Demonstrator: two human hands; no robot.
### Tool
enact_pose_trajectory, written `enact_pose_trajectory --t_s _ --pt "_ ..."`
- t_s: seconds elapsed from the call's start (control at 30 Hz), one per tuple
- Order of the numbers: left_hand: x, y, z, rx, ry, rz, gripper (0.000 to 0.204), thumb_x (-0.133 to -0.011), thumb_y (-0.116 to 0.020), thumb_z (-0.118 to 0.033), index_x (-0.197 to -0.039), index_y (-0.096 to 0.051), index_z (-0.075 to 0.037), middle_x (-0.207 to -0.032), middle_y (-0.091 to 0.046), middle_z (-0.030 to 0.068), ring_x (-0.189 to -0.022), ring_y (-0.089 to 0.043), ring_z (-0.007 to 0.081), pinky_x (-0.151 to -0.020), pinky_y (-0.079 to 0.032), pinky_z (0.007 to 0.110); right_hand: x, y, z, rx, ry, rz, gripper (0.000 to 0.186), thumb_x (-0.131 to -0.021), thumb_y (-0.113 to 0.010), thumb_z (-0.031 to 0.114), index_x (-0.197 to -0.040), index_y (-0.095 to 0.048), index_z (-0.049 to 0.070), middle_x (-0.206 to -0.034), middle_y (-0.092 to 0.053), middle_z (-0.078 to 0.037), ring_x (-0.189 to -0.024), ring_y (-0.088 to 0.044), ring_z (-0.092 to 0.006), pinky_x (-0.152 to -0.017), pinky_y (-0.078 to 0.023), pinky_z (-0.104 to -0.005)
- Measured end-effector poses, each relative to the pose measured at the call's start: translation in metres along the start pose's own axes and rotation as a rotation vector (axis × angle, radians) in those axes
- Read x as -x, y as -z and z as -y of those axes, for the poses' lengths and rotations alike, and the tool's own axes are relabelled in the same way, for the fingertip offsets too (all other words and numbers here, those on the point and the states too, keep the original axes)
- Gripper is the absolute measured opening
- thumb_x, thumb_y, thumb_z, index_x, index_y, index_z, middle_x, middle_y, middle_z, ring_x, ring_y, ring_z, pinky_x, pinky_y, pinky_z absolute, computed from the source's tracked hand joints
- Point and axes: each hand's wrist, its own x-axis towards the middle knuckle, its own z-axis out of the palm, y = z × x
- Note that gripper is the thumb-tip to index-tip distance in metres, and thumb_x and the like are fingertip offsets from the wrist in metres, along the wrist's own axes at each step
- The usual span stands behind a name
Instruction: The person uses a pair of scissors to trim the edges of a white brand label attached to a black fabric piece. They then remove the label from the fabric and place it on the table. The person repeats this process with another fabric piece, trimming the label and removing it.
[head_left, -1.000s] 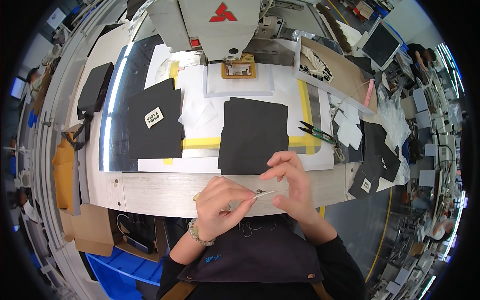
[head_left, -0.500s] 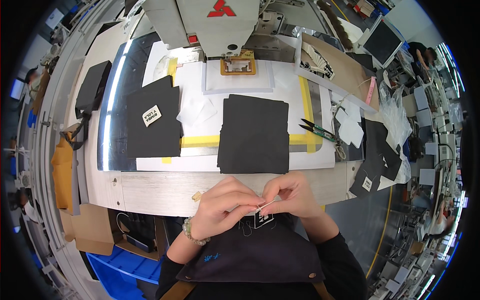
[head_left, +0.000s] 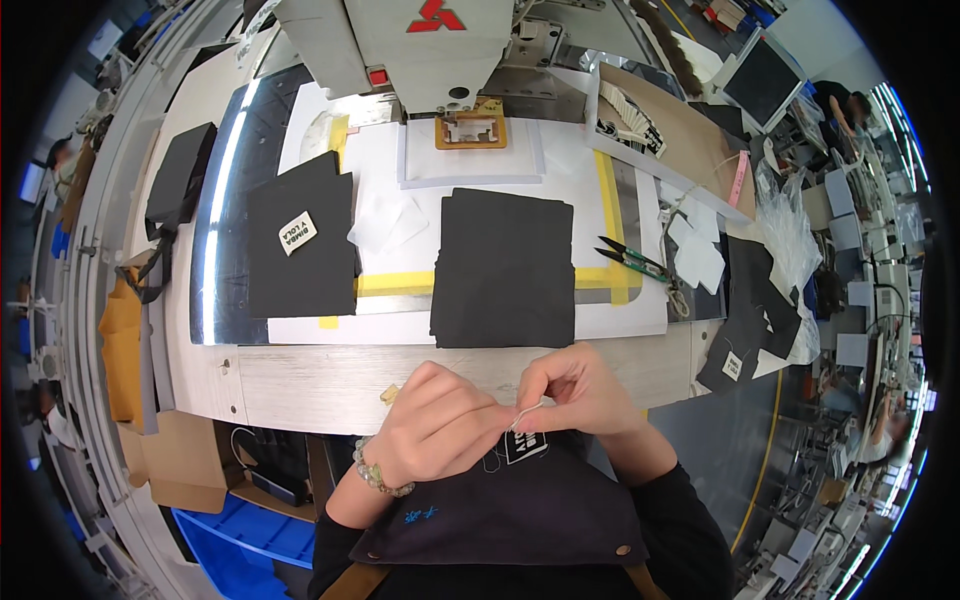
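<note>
A person in a dark apron (head_left: 480,525) sits at a pale wooden tabletop (head_left: 320,385), both hands meeting near its front edge. The left hand (head_left: 440,425) and right hand (head_left: 583,395) each have a thumb-and-forefinger grip pinched on a thin pale strip (head_left: 527,411); whether it is thread or edging, I cannot tell. A small black label (head_left: 524,449) with white lettering shows just below, at six o'clock from the fingertips. The step in hand looks like fine trimming or picking at the label; the next move seems to call for a steady, delicate pinch. From the hands, a black fabric panel (head_left: 505,270) lies at twelve o'clock, green-handled thread snips (head_left: 640,264) at one, and a cream label (head_left: 297,233) on another black panel (head_left: 310,285) at ten.
</note>
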Motion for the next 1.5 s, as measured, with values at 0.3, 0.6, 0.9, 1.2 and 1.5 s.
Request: enact_pose_trajectory --t_s 0.3,0.6,0.9,1.2,1.5 --pt "0.004 0.008 0.007 0.009 0.156 0.022 0.018 -0.061 -0.069 0.002 -0.075 -0.066 -0.009 -0.065 -0.059 0.0001 -0.058 -0.052 0.0166 -0.056 -0.037 0.029 -0.002 0.000 -0.003 0.070 0.093 -0.067 0.008 -0.076 -0.076 0.004 -0.074 -0.068 0.004 -0.065 -0.061 0.001 -0.060 -0.050 -0.0031 -0.055 -0.037 -0.0204" --pt "0.054 0.044 0.011 -0.013 0.373 0.713 0.008 -0.073 -0.066 -0.006 -0.073 -0.059 -0.008 -0.069 -0.053 0.0045 -0.071 -0.056 0.0230 -0.066 -0.043 0.034 0.007 0.037 0.011 0.452 0.083 -0.214 0.010 -0.077 -0.074 0.006 -0.086 -0.072 0.007 -0.064 -0.057 0.004 -0.056 -0.040 -0.0019 -0.052 -0.029 -0.0200" --pt "0.044 0.044 0.004 -0.155 0.342 0.783 0.010 -0.073 -0.065 -0.006 -0.079 -0.058 -0.010 -0.075 -0.055 0.0023 -0.072 -0.056 0.0200 -0.065 -0.042 0.032 -0.037 0.053 0.024 0.874 0.334 0.108 0.016 -0.075 -0.067 0.007 -0.090 -0.071 0.011 -0.085 -0.068 0.003 -0.082 -0.057 -0.0115 -0.080 -0.037 -0.0285" --pt "0.020 0.013 0.012 -0.123 0.182 0.595 0.015 -0.071 -0.065 -0.001 -0.082 -0.059 -0.011 -0.073 -0.057 0.0004 -0.068 -0.057 0.0192 -0.061 -0.041 0.032 -0.119 0.021 -0.015 1.018 0.387 0.200 0.024 -0.081 -0.065 0.013 -0.104 -0.067 0.011 -0.113 -0.061 -0.005 -0.097 -0.051 -0.0188 -0.090 -0.033 -0.0362" --pt "0.031 0.016 0.027 -0.238 0.290 0.469 0.019 -0.069 -0.077 -0.016 -0.066 -0.059 -0.011 -0.055 -0.052 0.0005 -0.049 -0.051 0.0193 -0.049 -0.035 0.031 -0.003 0.072 0.007 1.451 0.558 -0.685 0.034 -0.077 -0.070 0.013 -0.110 -0.065 0.014 -0.112 -0.063 -0.006 -0.098 -0.059 -0.0219 -0.085 -0.040 -0.0359"
